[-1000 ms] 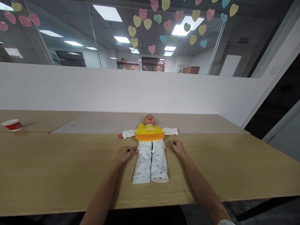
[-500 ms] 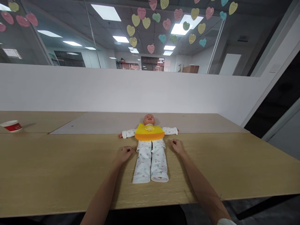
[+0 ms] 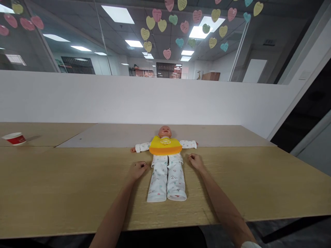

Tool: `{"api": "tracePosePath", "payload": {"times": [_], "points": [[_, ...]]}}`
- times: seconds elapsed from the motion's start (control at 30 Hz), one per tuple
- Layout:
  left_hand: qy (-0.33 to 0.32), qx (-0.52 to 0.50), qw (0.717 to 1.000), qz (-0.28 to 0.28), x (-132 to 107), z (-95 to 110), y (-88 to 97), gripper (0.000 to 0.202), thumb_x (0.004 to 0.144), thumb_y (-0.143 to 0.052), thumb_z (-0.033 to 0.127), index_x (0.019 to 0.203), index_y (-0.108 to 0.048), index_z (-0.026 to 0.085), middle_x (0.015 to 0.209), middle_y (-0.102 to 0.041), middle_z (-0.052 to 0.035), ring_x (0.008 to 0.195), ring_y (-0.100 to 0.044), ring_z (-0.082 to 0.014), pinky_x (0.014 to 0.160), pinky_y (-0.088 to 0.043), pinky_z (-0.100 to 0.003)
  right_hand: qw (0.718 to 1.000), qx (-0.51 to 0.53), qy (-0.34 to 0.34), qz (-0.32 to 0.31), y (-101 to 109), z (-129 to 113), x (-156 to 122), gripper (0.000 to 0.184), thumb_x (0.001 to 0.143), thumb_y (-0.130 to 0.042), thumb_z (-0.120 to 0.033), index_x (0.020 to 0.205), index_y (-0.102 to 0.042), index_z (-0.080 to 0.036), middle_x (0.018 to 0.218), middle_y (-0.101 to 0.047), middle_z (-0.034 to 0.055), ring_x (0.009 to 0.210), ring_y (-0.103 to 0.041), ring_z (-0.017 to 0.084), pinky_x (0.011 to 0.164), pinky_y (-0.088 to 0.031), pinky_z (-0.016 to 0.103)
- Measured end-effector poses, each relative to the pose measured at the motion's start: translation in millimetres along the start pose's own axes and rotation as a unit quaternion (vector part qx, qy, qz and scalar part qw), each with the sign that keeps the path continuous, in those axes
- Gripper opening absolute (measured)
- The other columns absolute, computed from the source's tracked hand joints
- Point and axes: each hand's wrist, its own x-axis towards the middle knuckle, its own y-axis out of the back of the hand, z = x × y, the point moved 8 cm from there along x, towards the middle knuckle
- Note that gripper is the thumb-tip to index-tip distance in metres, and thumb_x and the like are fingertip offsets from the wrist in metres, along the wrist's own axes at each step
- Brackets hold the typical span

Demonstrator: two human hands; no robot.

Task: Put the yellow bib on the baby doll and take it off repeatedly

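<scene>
Doll [image 3: 167,165] lies flat mid-way along the counter [image 3: 64,179], arms spread, with the left hand [image 3: 139,169] and right hand [image 3: 196,161] close on either flank. Bare wood is open to both sides; a paper cup [image 3: 14,138] sits far left, well apart. A white partition [image 3: 129,100] closes the far side.

A doll [image 3: 167,162] lies on its back on a table [image 3: 64,186], head away from the person and feet toward them. A bib [image 3: 165,146] lies on the doll's chest. The left hand [image 3: 139,169] rests on the table just left of the doll's hips. The right hand [image 3: 196,161] rests just right of them. A cup [image 3: 14,138] stands far to the doll's left. A wall [image 3: 129,100] runs behind the doll's head. Paper hearts [image 3: 181,26] hang high above and behind the doll.
</scene>
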Motion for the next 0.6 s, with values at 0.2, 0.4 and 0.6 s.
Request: {"api": "tracePosePath", "payload": {"times": [0.2,0.4,0.6], "points": [[-0.009,0.011,1.0,0.006,1.5,-2.3,-0.8,0.03,0.077,-0.042,0.043,0.057,-0.044,0.021,0.06,-0.049,0.0011,0.064,-0.048,-0.0165,0.059,-0.029,-0.026,1.0,0.005,-0.002,-0.001,1.8,-4.8,-1.1,0.028,0.071,-0.045,-0.041,0.063,-0.057,-0.017,0.061,-0.059,0.0015,0.059,-0.047,0.013,0.057,-0.032,0.023],[-0.005,0.008,1.0,0.003,2.3,-4.2,-1.8,0.031,0.077,-0.042,0.044,0.057,-0.045,0.021,0.059,-0.049,0.0015,0.062,-0.048,-0.0163,0.058,-0.028,-0.026,1.0,0.002,-0.002,-0.001,2.1,-6.1,-1.2,0.025,0.07,-0.046,-0.038,0.062,-0.057,-0.017,0.06,-0.058,0.0009,0.059,-0.048,0.013,0.057,-0.033,0.023],[-0.009,0.0,1.0,-0.001,2.7,-5.7,-3.4,0.03,0.079,-0.042,0.043,0.058,-0.046,0.021,0.06,-0.048,0.0013,0.062,-0.046,-0.0154,0.058,-0.028,-0.026,1.0,0.007,0.002,-0.009,0.2,-4.4,-0.8,0.027,0.07,-0.045,-0.04,0.062,-0.055,-0.017,0.06,-0.056,0.001,0.059,-0.047,0.013,0.057,-0.032,0.023]]}}
